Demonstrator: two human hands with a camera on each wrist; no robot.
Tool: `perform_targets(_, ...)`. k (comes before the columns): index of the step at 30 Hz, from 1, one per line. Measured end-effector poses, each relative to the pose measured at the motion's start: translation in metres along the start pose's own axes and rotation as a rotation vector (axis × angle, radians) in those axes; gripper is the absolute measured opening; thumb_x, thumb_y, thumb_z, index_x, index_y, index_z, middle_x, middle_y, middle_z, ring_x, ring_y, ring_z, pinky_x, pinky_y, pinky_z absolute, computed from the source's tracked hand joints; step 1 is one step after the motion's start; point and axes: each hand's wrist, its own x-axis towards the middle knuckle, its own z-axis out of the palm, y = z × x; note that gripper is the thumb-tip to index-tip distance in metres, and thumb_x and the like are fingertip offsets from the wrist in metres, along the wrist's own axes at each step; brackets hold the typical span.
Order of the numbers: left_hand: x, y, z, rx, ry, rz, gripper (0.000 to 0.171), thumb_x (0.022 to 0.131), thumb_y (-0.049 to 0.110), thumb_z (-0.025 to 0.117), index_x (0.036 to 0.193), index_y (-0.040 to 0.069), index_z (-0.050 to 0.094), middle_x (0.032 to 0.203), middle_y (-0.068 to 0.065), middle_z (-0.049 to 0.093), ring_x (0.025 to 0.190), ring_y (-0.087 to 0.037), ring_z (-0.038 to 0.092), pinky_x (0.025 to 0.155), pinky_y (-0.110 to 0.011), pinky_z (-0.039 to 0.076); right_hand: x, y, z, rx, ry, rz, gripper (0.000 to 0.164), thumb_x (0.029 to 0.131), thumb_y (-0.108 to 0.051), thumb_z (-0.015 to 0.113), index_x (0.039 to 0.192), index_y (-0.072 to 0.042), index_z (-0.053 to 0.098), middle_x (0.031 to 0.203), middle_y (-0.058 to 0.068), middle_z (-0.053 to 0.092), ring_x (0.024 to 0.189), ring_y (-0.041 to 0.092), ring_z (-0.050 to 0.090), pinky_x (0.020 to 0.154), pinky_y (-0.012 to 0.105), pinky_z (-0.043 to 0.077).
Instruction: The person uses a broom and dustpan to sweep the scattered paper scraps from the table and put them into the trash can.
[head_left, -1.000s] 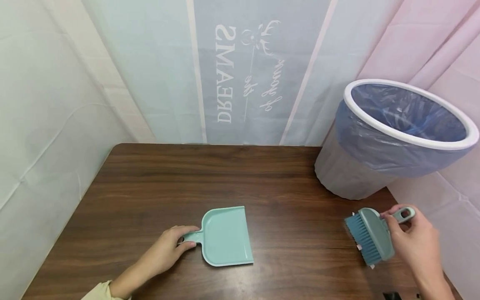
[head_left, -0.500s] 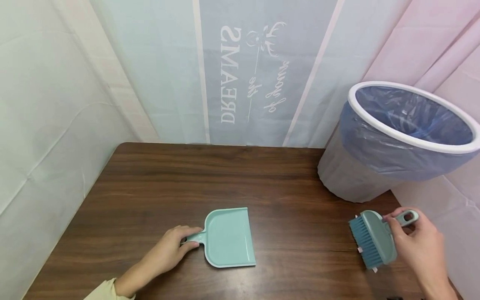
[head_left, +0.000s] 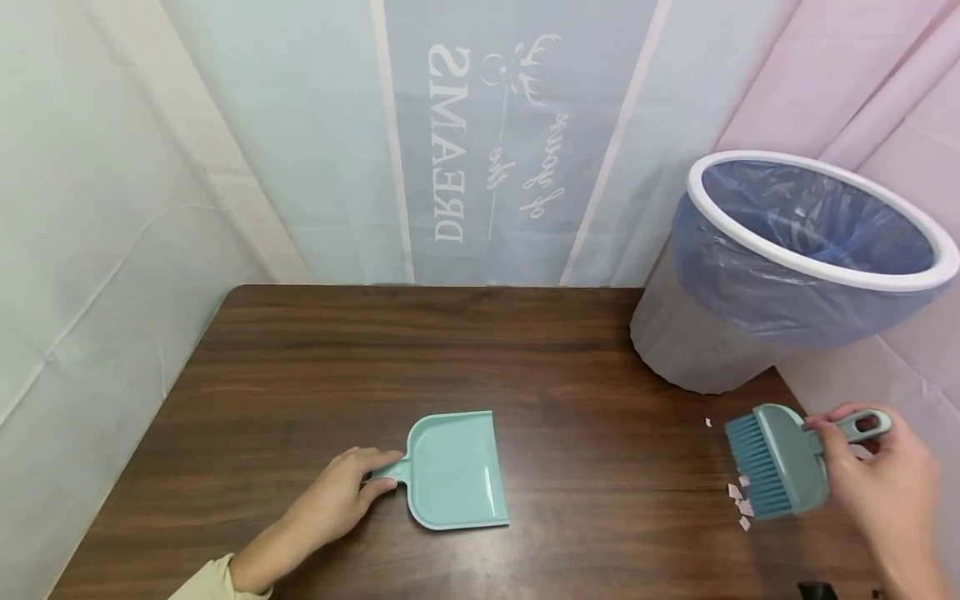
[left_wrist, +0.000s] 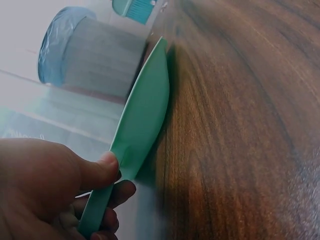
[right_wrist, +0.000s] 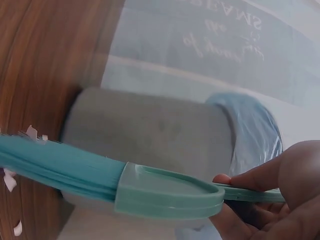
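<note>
My left hand (head_left: 341, 492) grips the short handle of a mint-green dustpan (head_left: 456, 471), whose open edge faces right over the brown table. The left wrist view shows thumb and fingers wrapped round that handle, the dustpan (left_wrist: 145, 105) seen side-on close over the wood. On the right, my right hand (head_left: 877, 475) holds a small green hand brush (head_left: 791, 458) by its looped handle, blue bristles pointing left. Several white paper scraps (head_left: 738, 500) lie by the bristle tips, with one more scrap (head_left: 708, 422) farther back. In the right wrist view the bristles (right_wrist: 55, 160) meet the tabletop among scraps.
A grey trash bin (head_left: 697, 333) with a white rim and blue liner stands at the table's back right corner, behind the brush. Printed fabric (head_left: 487, 167) hangs along the back edge. A small black object (head_left: 816, 590) shows at the bottom right.
The brush in my right hand has shifted right, away from the dustpan, leaving the paper scraps in view left of its bristles. My left hand and the dustpan stay in place.
</note>
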Motion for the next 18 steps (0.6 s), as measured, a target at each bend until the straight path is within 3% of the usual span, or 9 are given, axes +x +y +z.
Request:
perform_targets(2, 0.000, 0.001, 0.000, -0.003, -0.009, -0.013, 0.036, 0.093, 0.014, 0.074, 0.127, 0.005, 0.071, 0.119, -0.004, 0.073, 0.109, -0.024, 0.066, 0.091, -0.045, 0.055, 0.002, 0.004, -0.003, -0.024, 0.029, -0.002, 0.014, 0.092, -0.001, 0.066, 0.086, -0.012, 0.061, 0.070, -0.046, 0.047, 0.063, -0.026, 0.045, 0.052, 0.002, 0.035)
perform_targets(7, -0.001, 0.002, 0.001, -0.003, -0.019, -0.046, 0.036, 0.092, 0.013, 0.074, 0.128, 0.006, 0.071, 0.117, -0.002, 0.073, 0.110, -0.025, 0.066, 0.093, -0.047, 0.054, 0.007, 0.015, -0.006, -0.116, 0.052, -0.021, 0.002, 0.095, -0.008, 0.061, 0.094, -0.007, 0.063, 0.071, -0.047, 0.040, 0.054, -0.024, 0.039, 0.044, 0.008, 0.032)
perform_targets(11, 0.000, 0.001, 0.001, 0.005, -0.007, -0.023, 0.035, 0.092, 0.013, 0.074, 0.127, 0.006, 0.071, 0.115, -0.002, 0.073, 0.107, -0.024, 0.066, 0.091, -0.047, 0.055, 0.010, 0.027, -0.005, -0.161, 0.075, -0.091, 0.008, 0.094, -0.007, 0.064, 0.100, -0.001, 0.064, 0.070, -0.050, 0.034, 0.051, -0.024, 0.034, 0.043, 0.010, 0.029)
perform_targets(18, 0.002, 0.002, 0.001, 0.003, -0.020, -0.016, 0.035, 0.092, 0.013, 0.074, 0.126, 0.005, 0.071, 0.115, -0.003, 0.074, 0.107, -0.025, 0.067, 0.090, -0.046, 0.055, 0.017, 0.049, 0.001, -0.153, 0.115, -0.222, 0.009, 0.088, -0.002, 0.070, 0.094, 0.003, 0.065, 0.069, -0.054, 0.031, 0.052, -0.026, 0.032, 0.041, 0.009, 0.027)
